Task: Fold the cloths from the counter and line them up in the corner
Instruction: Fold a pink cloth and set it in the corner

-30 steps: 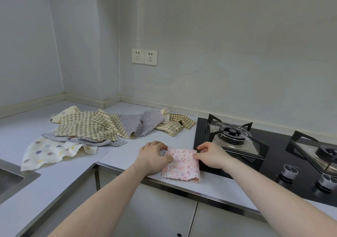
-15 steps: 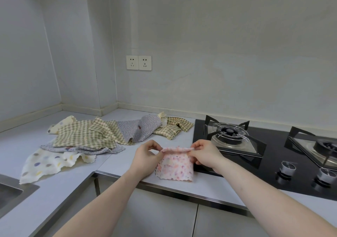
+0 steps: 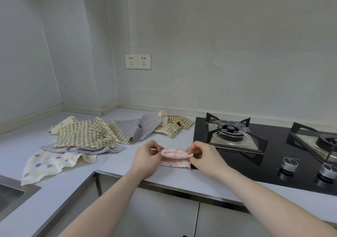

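Observation:
A small pink speckled cloth (image 3: 175,157) is held just above the counter's front edge, folded over on itself. My left hand (image 3: 147,156) pinches its left end and my right hand (image 3: 204,155) pinches its right end. Behind and to the left lies a loose heap: a green checked cloth (image 3: 85,136), a lilac flowered cloth (image 3: 138,129), a second checked cloth (image 3: 175,127) and a white cloth with coloured dots (image 3: 49,164). The corner of the counter (image 3: 109,113) lies behind the heap.
A black gas hob (image 3: 273,145) with two burners and knobs lies right of my hands. A sink (image 3: 11,195) is set into the counter at the far left. A double wall socket (image 3: 138,61) sits above the corner. Cabinet doors are below the counter's steel edge.
The pink cloth lay flat on the counter under my hands; both hands have lifted its far edge and doubled it over, so it now shows shorter and thicker.

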Demonstrator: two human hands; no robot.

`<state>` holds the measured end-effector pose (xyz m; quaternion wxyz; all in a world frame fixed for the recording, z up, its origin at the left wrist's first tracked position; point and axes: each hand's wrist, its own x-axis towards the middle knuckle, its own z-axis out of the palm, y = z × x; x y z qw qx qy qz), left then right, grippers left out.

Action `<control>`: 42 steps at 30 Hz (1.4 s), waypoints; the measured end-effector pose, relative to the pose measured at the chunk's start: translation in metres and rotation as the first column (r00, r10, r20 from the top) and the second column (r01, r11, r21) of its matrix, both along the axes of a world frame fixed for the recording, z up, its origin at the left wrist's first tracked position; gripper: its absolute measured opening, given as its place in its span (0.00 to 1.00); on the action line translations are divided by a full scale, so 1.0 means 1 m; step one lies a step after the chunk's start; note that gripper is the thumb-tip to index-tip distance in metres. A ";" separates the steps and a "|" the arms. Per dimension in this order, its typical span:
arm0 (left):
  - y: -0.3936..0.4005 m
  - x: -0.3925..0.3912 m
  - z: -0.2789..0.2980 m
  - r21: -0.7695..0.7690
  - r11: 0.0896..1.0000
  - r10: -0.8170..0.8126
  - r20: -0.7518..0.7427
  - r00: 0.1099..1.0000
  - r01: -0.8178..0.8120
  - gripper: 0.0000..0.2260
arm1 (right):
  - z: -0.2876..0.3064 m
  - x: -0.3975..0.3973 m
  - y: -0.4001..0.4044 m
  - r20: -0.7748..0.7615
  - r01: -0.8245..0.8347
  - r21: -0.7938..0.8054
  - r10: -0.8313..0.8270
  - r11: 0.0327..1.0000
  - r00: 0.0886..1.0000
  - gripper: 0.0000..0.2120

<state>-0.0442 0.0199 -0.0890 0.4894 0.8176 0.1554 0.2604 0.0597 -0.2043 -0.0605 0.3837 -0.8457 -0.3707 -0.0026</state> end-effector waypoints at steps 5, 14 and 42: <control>-0.003 0.001 0.001 0.092 0.994 0.069 -0.060 0.996 -0.063 0.09 | -0.010 -0.005 -0.006 0.143 -0.049 -0.077 0.060 0.996 0.988 0.06; -0.004 0.001 -0.005 0.396 0.917 -0.051 -0.027 0.998 0.058 0.09 | -0.028 -0.013 -0.005 0.230 -0.029 -0.048 0.039 0.998 0.972 0.02; -0.009 0.000 0.007 0.336 0.942 0.117 -0.301 0.946 -0.009 0.20 | -0.030 -0.016 -0.010 0.286 0.032 -0.092 -0.005 0.995 0.958 0.11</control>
